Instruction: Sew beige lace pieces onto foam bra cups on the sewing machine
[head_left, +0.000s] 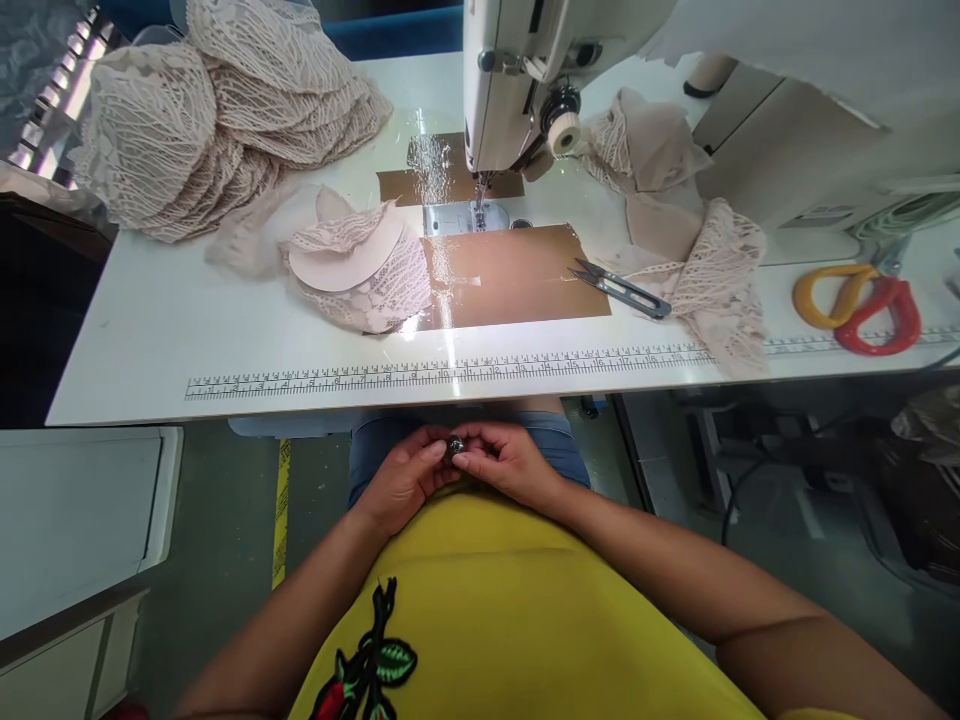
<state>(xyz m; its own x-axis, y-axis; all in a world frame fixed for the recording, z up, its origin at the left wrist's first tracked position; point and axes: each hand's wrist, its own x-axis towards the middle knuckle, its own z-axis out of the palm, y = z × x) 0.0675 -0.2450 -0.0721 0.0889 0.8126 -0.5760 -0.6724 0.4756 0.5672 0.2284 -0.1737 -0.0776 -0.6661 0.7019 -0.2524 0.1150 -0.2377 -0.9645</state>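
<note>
Over my lap, below the table's front edge, both hands meet at a small, shiny metal bobbin case (456,446). My left hand (409,470) is closed, pinching it from the left with thumb and fingers. From the right, the thumb and fingertips of my right hand (506,460) grip the same piece. Fingers cover part of it, so its fine details are hidden. Beyond the table edge stands a white sewing machine (499,90), its needle and presser foot (481,200) above the metal needle plate (442,219).
Stacked lace cups (150,140) lie at the back left, with a lace piece (360,260) nearer the needle. Thread snips (622,288) rest on brown tape (517,275). More lace (720,270) and scissors (859,305) are rightward. A printed ruler (450,373) runs along the front edge.
</note>
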